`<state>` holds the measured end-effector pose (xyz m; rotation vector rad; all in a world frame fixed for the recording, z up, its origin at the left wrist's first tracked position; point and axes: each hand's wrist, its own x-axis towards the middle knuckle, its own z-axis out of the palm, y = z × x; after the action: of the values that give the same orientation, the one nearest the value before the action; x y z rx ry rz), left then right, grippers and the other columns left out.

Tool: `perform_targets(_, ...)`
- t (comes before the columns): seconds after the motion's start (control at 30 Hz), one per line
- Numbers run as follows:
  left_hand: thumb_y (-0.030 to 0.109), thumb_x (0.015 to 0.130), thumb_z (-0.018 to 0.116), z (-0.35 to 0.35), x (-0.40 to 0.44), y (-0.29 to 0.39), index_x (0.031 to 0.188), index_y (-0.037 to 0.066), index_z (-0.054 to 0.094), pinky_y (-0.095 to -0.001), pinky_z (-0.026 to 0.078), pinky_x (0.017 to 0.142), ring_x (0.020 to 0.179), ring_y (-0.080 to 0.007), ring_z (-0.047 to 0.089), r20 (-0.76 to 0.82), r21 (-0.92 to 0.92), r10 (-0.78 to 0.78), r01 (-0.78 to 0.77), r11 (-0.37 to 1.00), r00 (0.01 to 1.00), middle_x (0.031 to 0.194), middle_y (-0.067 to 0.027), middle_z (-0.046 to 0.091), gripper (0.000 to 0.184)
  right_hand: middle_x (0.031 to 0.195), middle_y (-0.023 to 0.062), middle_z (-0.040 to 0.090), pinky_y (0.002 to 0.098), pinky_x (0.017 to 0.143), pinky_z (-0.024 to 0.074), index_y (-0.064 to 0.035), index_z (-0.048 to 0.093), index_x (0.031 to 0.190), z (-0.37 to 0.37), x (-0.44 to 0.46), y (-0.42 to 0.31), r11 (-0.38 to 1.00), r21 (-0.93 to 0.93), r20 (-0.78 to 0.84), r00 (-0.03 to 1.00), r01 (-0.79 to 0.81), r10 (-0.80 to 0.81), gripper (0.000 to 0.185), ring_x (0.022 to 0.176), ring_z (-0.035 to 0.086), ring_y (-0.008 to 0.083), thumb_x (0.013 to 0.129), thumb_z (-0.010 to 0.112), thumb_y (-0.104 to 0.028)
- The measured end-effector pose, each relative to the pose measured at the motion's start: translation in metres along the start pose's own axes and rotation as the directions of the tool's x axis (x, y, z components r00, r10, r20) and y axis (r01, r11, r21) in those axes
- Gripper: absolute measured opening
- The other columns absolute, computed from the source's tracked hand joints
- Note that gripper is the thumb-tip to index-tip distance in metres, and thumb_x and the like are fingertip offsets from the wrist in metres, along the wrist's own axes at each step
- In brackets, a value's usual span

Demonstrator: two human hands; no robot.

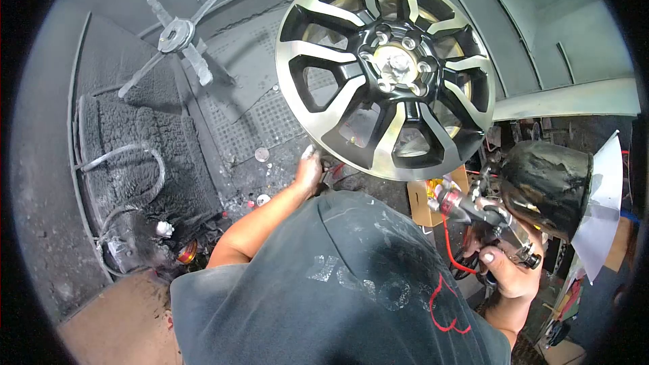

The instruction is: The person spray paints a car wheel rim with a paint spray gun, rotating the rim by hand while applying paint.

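Note:
A large alloy wheel [313, 74] with black and bright machined spokes stands in front of me, facing up toward the camera. My left hand [309, 171] is at its lower left edge, thumb by the rim and the other fingers mostly hidden. In my right hand [515, 272] is a spray gun [490, 215], with my fingers wrapped round its handle and its nozzle end pointing left, below the wheel. Beside the gun is a black, paint-stained cup [546, 186], apparently attached to it, with a pale sheet [606, 199] at its wide end.
At the upper left stands a dusty metal stand [177, 36] with several spread arms. Grey panels [541, 20] enclose the back. A hose [128, 152] lies over a shaggy, dust-covered mat [138, 122]. Below the wheel are a red air hose [449, 243] and a cardboard box [420, 204].

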<state>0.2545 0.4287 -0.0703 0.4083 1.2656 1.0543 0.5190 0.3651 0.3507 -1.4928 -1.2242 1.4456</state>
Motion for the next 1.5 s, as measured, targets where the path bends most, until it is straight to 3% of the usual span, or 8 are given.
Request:
perform_targets(0.23, 0.015, 0.096, 0.047, -0.001, 0.000, -0.013, 0.113, 0.006, 0.059, -0.0254, 0.044, 0.056, 0.063, -0.0105, 0.051, 0.068, -0.001, -0.050, 0.050, 0.999, 0.996, 0.090, -0.0014, 0.062, 0.023, 0.094, 0.0121, 0.063, 0.0321, 0.076, 0.0519, 0.0084, 0.049, 0.129, -0.008, 0.007, 0.006, 0.998, -0.058, -0.139, 0.990, -0.025, 0.017, 0.052, 0.083, 0.062, 0.0189, 0.085, 0.071, -0.011)
perform_targets(0.43, 0.012, 0.094, 0.049, 0.009, -0.013, 0.002, 0.111, 0.004, 0.061, -0.0267, 0.045, 0.056, 0.061, -0.0123, 0.053, 0.125, 0.154, -0.093, 0.074, 0.985, 0.988, 0.087, -0.0039, 0.064, 0.022, 0.096, 0.0083, 0.064, 0.0212, 0.054, 0.0450, 0.0033, 0.055, 0.118, -0.019, 0.016, 0.004, 0.978, -0.205, -0.174, 0.985, -0.051, 0.015, 0.041, 0.080, 0.062, 0.0123, 0.088, 0.070, -0.020)
perform_targets(0.67, 0.014, 0.093, 0.053, 0.025, -0.025, 0.013, 0.101, 0.000, 0.066, -0.0287, 0.044, 0.053, 0.063, -0.0129, 0.055, 0.142, 0.355, -0.262, 0.198, 0.914, 0.954, 0.082, -0.0062, 0.065, 0.020, 0.095, 0.0123, 0.064, 0.0278, 0.067, 0.0510, 0.0063, 0.054, 0.121, -0.008, 0.013, 0.005, 0.986, -0.165, -0.194, 0.980, 0.010, -0.042, 0.042, 0.083, 0.062, 0.0174, 0.088, 0.069, -0.014)
perform_targets(0.77, 0.008, 0.091, 0.052, 0.025, -0.026, 0.007, 0.090, 0.001, 0.067, -0.0296, 0.044, 0.053, 0.065, -0.0136, 0.056, 0.240, 0.428, -0.060, -0.050, 0.902, 0.969, 0.076, -0.0059, 0.064, 0.017, 0.094, 0.0135, 0.063, 0.0301, 0.071, 0.0522, 0.0076, 0.051, 0.125, -0.007, 0.010, -0.006, 0.999, -0.038, -0.075, 0.997, 0.006, -0.009, 0.047, 0.085, 0.062, 0.0192, 0.085, 0.069, -0.010)
perform_targets(0.87, 0.002, 0.085, 0.050, 0.009, -0.012, -0.010, 0.097, 0.002, 0.064, -0.0305, 0.045, 0.055, 0.070, -0.0141, 0.057, 0.248, 0.427, -0.074, -0.040, 0.903, 0.966, 0.083, -0.0067, 0.065, 0.019, 0.094, 0.0135, 0.063, 0.0302, 0.072, 0.0521, 0.0084, 0.051, 0.125, -0.006, 0.006, -0.007, 0.998, -0.057, -0.129, 0.991, -0.042, 0.034, 0.048, 0.085, 0.062, 0.0193, 0.085, 0.069, -0.009)
perform_targets(0.97, 0.003, 0.084, 0.045, 0.006, -0.006, 0.006, 0.107, 0.004, 0.056, -0.0288, 0.046, 0.061, 0.070, -0.0144, 0.055, 0.048, -0.024, -0.043, 0.044, 0.999, 0.998, 0.090, -0.0056, 0.061, 0.025, 0.093, 0.0122, 0.064, 0.0306, 0.073, 0.0523, 0.0086, 0.052, 0.124, -0.004, 0.010, 0.000, 0.996, -0.078, -0.177, 0.984, -0.043, 0.028, 0.046, 0.084, 0.062, 0.0187, 0.084, 0.069, -0.008)
perform_targets(1.3, 0.011, 0.096, 0.040, -0.016, 0.019, -0.001, 0.117, 0.005, 0.055, -0.0275, 0.047, 0.057, 0.064, -0.0120, 0.053, -0.033, -0.031, 0.060, -0.061, 0.998, 0.998, 0.086, -0.0028, 0.058, 0.027, 0.097, 0.0170, 0.063, 0.0321, 0.074, 0.0498, 0.0148, 0.051, 0.127, 0.011, 0.004, -0.009, 0.999, 0.041, 0.013, 1.000, 0.025, -0.026, 0.063, 0.079, 0.062, 0.0212, 0.074, 0.076, -0.011)
perform_targets(1.5, 0.011, 0.097, 0.041, -0.014, 0.016, -0.003, 0.120, 0.006, 0.053, -0.0276, 0.048, 0.057, 0.065, -0.0110, 0.053, -0.029, -0.110, -0.027, 0.024, 0.994, 0.999, 0.087, -0.0027, 0.058, 0.027, 0.100, 0.0162, 0.062, 0.0358, 0.080, 0.0528, 0.0109, 0.045, 0.133, -0.002, 0.010, 0.006, 0.998, -0.049, -0.104, 0.994, 0.036, -0.041, 0.057, 0.086, 0.062, 0.0216, 0.084, 0.070, -0.006)
